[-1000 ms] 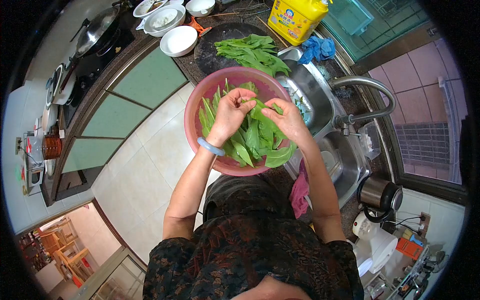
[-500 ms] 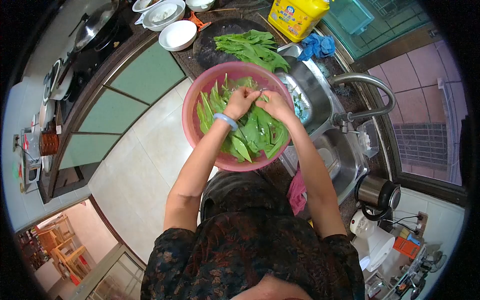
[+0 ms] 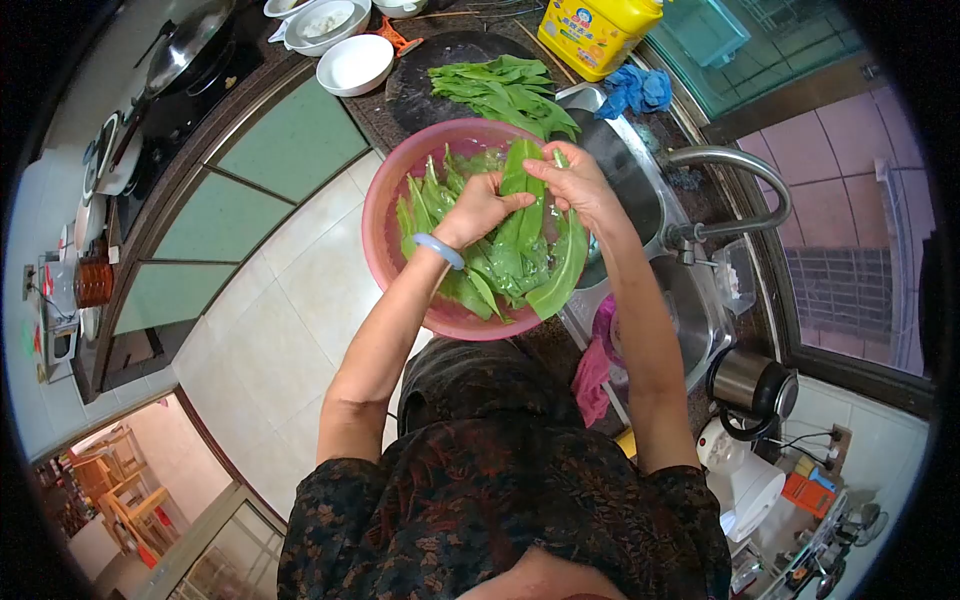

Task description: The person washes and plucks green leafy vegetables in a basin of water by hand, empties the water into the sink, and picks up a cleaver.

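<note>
A pink plastic basin [image 3: 378, 240] holds water and several long green leaves [image 3: 420, 215]. Over it, a broad leaf [image 3: 520, 210] is raised upright between my hands. My left hand [image 3: 478, 212], with a pale bangle at the wrist, is closed with thumb and fingers on the leaf's left edge. My right hand [image 3: 577, 185] pinches the same leaf near its upper right side. Another long leaf [image 3: 567, 265] hangs below my right hand; whether those fingers hold it too, I cannot tell.
More leaves [image 3: 500, 85] lie on a dark round board [image 3: 410, 90] behind the basin. A double steel sink [image 3: 690, 310] with a curved faucet [image 3: 740, 155] is at the right. White bowls [image 3: 355, 66], a yellow jug [image 3: 597, 35] and a blue cloth [image 3: 637, 92] stand along the counter.
My hands were close together low over the leaves. Now they are apart, with a broad leaf lifted between them, and my right hand has moved right and slightly up.
</note>
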{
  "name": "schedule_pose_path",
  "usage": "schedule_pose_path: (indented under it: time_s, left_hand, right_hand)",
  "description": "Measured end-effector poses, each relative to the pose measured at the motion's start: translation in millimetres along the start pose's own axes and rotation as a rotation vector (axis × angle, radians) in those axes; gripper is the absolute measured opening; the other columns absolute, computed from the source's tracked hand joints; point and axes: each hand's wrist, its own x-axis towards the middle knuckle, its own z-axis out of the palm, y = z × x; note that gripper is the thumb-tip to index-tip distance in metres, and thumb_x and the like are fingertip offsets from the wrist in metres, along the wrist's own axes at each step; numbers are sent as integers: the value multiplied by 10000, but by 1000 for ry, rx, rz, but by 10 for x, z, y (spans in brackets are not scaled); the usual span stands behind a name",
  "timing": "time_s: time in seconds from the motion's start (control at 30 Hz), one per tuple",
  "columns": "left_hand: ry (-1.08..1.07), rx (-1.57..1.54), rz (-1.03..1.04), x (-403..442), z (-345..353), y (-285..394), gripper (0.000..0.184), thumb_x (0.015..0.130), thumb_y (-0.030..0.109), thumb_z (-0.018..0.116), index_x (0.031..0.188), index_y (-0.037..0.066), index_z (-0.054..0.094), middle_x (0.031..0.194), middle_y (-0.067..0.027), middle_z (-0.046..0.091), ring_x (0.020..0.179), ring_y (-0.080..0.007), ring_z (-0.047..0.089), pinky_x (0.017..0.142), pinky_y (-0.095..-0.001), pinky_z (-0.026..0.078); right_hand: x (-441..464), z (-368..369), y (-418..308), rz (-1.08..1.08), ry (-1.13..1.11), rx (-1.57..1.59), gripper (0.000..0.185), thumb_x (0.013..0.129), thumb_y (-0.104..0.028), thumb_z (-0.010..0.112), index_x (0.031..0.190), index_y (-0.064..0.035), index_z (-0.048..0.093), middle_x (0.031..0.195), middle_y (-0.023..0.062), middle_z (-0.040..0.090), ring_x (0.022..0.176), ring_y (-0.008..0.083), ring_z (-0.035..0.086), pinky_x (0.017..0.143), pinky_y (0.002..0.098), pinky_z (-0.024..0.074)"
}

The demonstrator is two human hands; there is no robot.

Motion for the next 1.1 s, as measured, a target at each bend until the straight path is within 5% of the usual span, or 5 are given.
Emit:
schedule_pose_path:
  time_s: [0.4, 0.63, 0.83, 0.97, 1.1]
  left_hand:
    - [-92, -39, -122, -261, 248, 68, 146, 912, 96, 635, 983, -24, 680, 788, -46, 685, 602, -87, 604, 555, -234, 506]
    - [-79, 70, -233, -595, 360, -43, 133, 945, 81, 580, 942, -32, 649, 806, -55, 688, 619, -92, 629, 552, -222, 510]
    - [343, 567, 115, -285, 160, -106, 240, 845, 214, 680, 893, -17, 635, 821, -214, 665, 708, -408, 644, 657, -452, 520]
    - [513, 898, 80, -167, 215, -180, 385, 810, 294, 715, 995, -8, 563, 857, -213, 645, 820, -385, 647, 710, -465, 513]
    - [456, 944, -70, -192, 152, -296, 364, 803, 235, 692, 1027, -3, 533, 871, -225, 652, 835, -395, 648, 718, -466, 518]
  right_hand:
    - [187, -85, 95, -420, 331, 114, 199, 948, -222, 593, 960, -25, 618, 826, -2, 592, 715, 81, 521, 664, 241, 448]
    - [87, -471, -24, -465, 298, 493, 202, 988, -281, 522, 968, -80, 530, 767, 9, 547, 652, 119, 533, 597, 276, 468]
    - [42, -307, -37, -198, 277, 181, 276, 948, -390, 573, 985, -125, 501, 711, -32, 466, 512, 29, 408, 382, 172, 293]
    - [436, 52, 625, -302, 335, -591, 273, 909, -277, 608, 1014, -39, 527, 893, 184, 644, 753, 335, 646, 650, 416, 512]
    - [478, 338, 911, -217, 325, -759, 254, 921, -224, 527, 1065, -15, 545, 1077, 283, 615, 1035, 444, 582, 906, 504, 447]
